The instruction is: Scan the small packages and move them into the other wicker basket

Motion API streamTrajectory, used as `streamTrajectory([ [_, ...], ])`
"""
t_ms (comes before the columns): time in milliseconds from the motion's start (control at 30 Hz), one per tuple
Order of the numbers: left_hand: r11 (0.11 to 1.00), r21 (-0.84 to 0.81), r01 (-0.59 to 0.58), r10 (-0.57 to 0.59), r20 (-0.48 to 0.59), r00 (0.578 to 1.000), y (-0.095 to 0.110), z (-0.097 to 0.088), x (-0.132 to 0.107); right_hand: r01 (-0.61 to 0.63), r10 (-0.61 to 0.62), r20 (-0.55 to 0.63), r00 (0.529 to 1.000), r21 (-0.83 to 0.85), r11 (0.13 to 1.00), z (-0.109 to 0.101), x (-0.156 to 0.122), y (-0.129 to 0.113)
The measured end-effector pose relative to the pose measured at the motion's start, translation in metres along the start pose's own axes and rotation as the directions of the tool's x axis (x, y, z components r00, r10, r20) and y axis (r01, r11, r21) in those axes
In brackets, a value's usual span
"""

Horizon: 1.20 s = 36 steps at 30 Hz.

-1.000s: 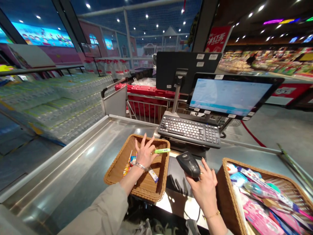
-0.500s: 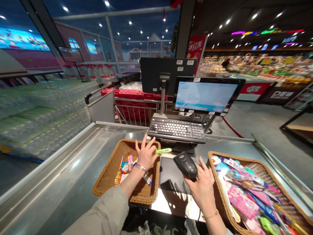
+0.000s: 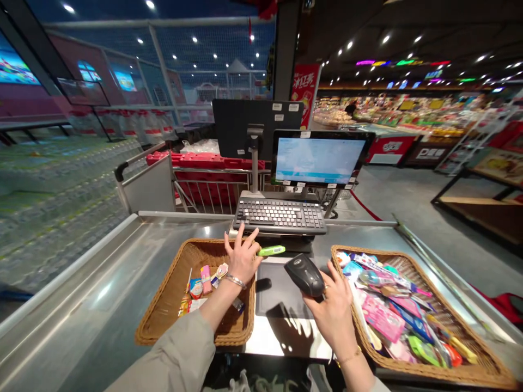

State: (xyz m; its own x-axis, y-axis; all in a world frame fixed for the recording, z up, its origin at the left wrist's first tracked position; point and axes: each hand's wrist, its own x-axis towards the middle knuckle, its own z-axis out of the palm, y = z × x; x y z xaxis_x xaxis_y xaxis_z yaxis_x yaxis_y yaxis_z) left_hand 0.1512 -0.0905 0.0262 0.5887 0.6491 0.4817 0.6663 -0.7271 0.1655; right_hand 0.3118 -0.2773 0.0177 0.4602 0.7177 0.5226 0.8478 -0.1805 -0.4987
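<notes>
My left hand (image 3: 242, 258) pinches one end of a slim bright-green item (image 3: 272, 250) with a barcode label; its exact kind I cannot make out. That hand is above the right side of a brown wicker basket (image 3: 159, 294), where several small packets and a pink item (image 3: 205, 279) lie. A black handheld barcode scanner (image 3: 304, 275) sits in my right hand (image 3: 333, 305), its head turned toward the green item, apart from it. Beside my right hand stands a second wicker basket (image 3: 412, 261), heaped with colourful packaged goods such as a pink packet (image 3: 383, 317).
Behind my hands are a black keyboard (image 3: 281, 215) and a lit monitor (image 3: 318, 159), with another screen (image 3: 232, 128) seen from its back. A dark flat plate (image 3: 278, 286) lies between the baskets on the metal counter (image 3: 98, 288). A shopping cart (image 3: 204, 190) stands beyond.
The whole view has swung to the right, so most things appear further left. Both hands keep their grips on the green item and the scanner, in nearly the same positions.
</notes>
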Motion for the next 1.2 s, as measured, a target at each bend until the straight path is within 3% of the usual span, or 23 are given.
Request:
streamTrajectory([
  [433, 0.999, -0.011, -0.043, 0.043, 0.004, 0.999, 0.01, 0.003, 0.007, -0.046, 0.046, 0.026, 0.999, -0.024, 0.999, -0.002, -0.005, 0.007],
  [733, 0.996, -0.017, -0.087, 0.085, -0.099, 0.991, 0.013, 0.001, 0.009, -0.012, 0.012, 0.006, 1.0, -0.008, 1.0, -0.005, -0.005, 0.006],
  [1200, 0.993, -0.03, -0.111, 0.107, -0.12, 0.987, 0.023, 0.005, 0.015, -0.049, 0.049, -0.003, 0.999, -0.041, 0.998, -0.008, -0.009, 0.016],
])
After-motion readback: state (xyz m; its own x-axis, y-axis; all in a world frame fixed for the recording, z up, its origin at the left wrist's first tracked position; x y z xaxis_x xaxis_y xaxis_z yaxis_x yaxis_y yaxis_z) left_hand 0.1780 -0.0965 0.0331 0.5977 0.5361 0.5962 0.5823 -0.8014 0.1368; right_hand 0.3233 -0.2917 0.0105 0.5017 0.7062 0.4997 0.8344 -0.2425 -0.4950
